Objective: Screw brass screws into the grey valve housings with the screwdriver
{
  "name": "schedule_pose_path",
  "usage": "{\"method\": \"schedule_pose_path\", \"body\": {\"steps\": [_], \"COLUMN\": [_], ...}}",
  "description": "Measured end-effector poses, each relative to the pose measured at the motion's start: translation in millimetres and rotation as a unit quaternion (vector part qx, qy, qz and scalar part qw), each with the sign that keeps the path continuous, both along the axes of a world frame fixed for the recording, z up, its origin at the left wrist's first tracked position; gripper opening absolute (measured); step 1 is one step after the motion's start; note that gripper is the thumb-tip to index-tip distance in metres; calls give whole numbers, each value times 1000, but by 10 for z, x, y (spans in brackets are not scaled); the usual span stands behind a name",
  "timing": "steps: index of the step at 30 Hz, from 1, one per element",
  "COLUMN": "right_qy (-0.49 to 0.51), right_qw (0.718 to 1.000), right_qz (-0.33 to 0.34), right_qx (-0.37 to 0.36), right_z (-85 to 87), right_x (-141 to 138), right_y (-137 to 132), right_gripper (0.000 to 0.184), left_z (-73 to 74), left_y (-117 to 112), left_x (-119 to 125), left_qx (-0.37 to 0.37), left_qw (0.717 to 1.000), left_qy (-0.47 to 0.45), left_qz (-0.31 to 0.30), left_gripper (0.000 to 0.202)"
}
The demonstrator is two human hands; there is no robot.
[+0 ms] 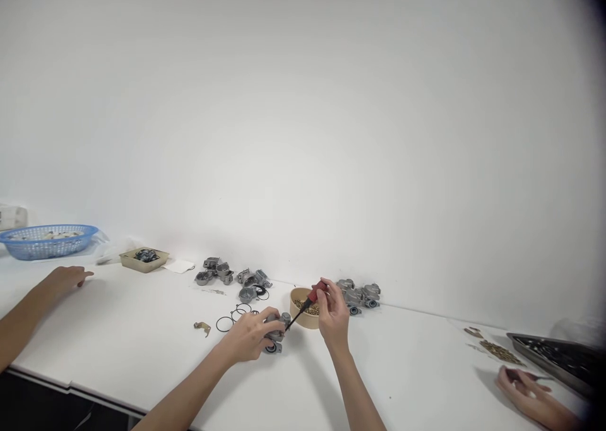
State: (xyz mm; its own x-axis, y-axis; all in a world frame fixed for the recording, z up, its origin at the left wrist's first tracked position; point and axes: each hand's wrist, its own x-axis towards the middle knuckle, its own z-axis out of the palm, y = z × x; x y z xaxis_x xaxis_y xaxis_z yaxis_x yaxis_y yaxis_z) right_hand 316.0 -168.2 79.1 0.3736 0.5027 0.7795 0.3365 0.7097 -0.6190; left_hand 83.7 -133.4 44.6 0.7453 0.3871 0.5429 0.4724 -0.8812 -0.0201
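Note:
My left hand [250,337] is closed around a small grey metal housing [276,334] that rests on the white table [142,342]. My right hand [334,314] grips a screwdriver with a red handle [316,294]. Its dark shaft slants down to the left, and the tip meets the top of the housing. Just behind the screwdriver stands a round tan bowl [303,314] holding small brass-coloured screws.
Grey housings lie in groups [220,272] [360,294], with black O-rings [231,319] and a small bracket [202,326] nearby. A tan tray [144,259] and blue basket [47,240] sit far left. Other people's hands rest at left [66,277] and lower right [525,383], by a dark tray [558,355].

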Motion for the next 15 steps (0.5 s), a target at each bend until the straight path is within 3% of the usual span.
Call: {"method": "schedule_pose_path", "body": {"steps": [15], "right_qy": [13], "right_qw": [1000], "right_qz": [2], "right_qx": [-20], "right_z": [-71], "right_x": [48], "right_y": [46], "right_gripper": [37], "left_z": [1], "left_y": [13], "left_x": [-6], "left_qx": [-29], "left_qw": [999], "left_qy": [-20], "left_qz": [-18], "left_gripper": [44]}}
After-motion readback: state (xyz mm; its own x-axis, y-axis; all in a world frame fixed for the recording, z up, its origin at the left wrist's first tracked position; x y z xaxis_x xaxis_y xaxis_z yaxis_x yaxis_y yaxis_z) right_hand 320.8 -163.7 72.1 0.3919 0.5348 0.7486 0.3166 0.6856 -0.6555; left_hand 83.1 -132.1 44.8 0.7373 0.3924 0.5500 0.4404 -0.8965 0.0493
